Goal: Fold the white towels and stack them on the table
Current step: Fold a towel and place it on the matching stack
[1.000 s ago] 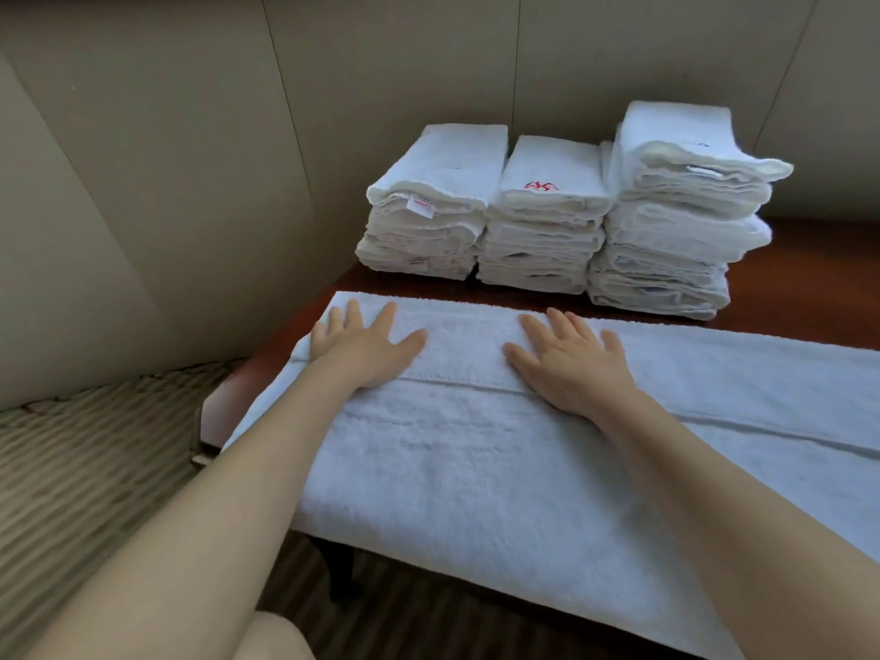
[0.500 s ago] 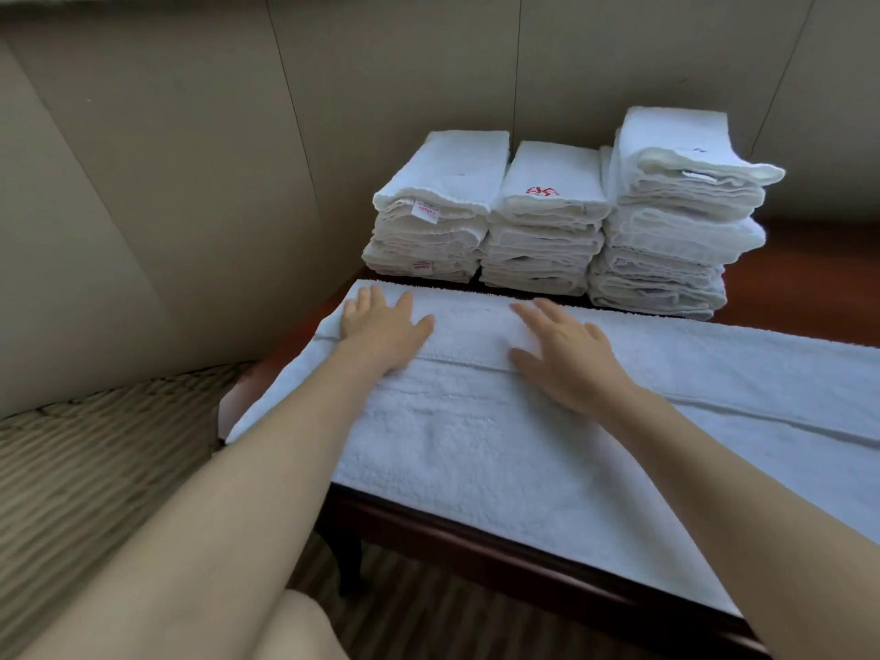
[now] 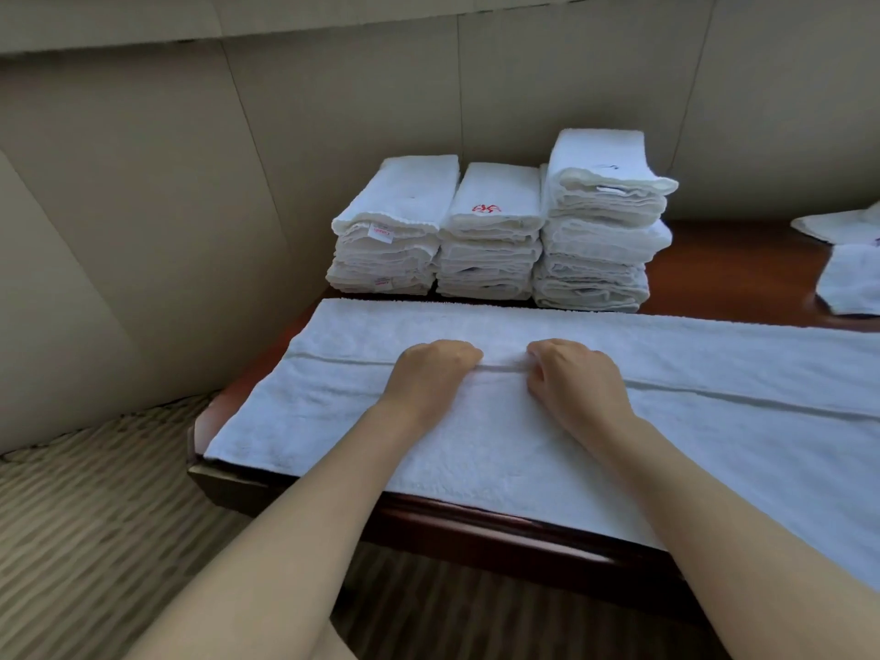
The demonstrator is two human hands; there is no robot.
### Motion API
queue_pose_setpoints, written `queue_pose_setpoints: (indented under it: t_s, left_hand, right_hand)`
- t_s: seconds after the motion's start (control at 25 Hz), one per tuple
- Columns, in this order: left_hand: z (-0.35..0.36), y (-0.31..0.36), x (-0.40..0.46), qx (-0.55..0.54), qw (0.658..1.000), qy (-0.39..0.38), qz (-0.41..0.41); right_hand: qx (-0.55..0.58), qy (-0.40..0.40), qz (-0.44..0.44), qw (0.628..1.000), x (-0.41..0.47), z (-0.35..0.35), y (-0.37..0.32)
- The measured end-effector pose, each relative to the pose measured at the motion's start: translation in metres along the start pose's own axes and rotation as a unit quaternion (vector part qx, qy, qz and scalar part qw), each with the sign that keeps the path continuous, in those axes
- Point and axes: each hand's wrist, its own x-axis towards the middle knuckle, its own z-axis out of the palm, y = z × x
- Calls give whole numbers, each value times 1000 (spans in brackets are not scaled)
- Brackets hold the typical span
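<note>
both hands are now sitting close together at the middle of the towel (image 3: 500, 421), where a second ago they were lying flat and spread apart. left hand (image 3: 431, 373) and right hand (image 3: 574, 378) are curling their fingers down onto the lengthwise fold edge (image 3: 714, 397), knuckles up; fingertips are hidden under the hands, so whether they are pinching cloth or only pressing it cannot be told. towel is lying long across the near side of the table (image 3: 714, 273), already doubled lengthwise, its right end running out of view. behind it, three stacks of folded towels (image 3: 490, 231) are standing side by side against the wall, and two loose white cloths (image 3: 852, 283) are lying at the far right. smoothing is looking finished; judging by the closing fingers, gripping for another fold is probably starting. towel not yet stacked.
</note>
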Motion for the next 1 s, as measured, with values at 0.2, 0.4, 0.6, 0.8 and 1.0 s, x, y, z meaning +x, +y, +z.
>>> queue_pose_setpoints:
  t_s: [0.2, 0.4, 0.6, 0.8, 1.0]
  left_hand:
    - [-5, 6, 15, 42, 995, 13, -86]
    - [-11, 28, 25, 38, 993, -71, -91]
    - [-3, 90, 42, -41, 996, -63, 43]
    - [-9, 100, 52, 38, 995, -88, 9]
    - [-6, 137, 50, -80, 991, -74, 81]
  right_hand:
    - [-11, 103, -69, 992, -1, -5, 2]
    - [-35, 6, -41, 999, -7, -10, 30]
    - [4, 83, -16, 996, -25, -29, 75]
    - [-35, 19, -18, 999, -45, -34, 100]
    - [-37, 23, 0, 999, -59, -50, 133]
